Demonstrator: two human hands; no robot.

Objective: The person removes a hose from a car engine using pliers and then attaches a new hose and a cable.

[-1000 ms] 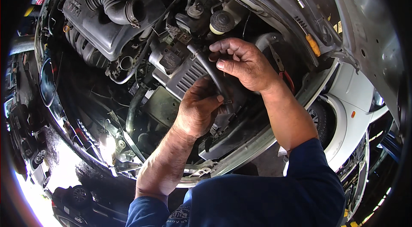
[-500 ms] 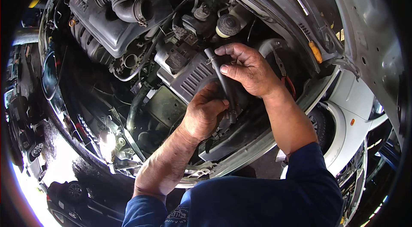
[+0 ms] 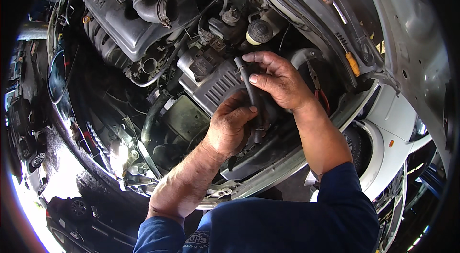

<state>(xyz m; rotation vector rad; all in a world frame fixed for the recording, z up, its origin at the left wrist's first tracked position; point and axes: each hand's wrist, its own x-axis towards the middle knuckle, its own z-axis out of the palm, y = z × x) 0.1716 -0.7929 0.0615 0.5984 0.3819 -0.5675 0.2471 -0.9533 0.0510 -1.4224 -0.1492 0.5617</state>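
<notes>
Slanting from 11 to 5 o'clock, the black hose (image 3: 250, 91) sits over the engine, its lower half pinched by the left hand (image 3: 227, 126). At its upper end, the right hand (image 3: 280, 82) curls with thumb and fingers parted; contact is unclear. A slack left pinch could drop the hose; a right-arm bump could dislodge the pliers (image 3: 315, 80) at 3 o'clock.

The curled fingers of the left hand (image 3: 226, 129) vanish behind the dark hose (image 3: 249, 86), and its thumb covers a stretch of it. Right of the hose, whether the right hand (image 3: 280, 80) touches it cannot be told. Up and left of the hose, the upper edge crops the engine cover (image 3: 122, 35); well below the hose, the lower edge cuts off the blue shirt (image 3: 287, 222).
</notes>
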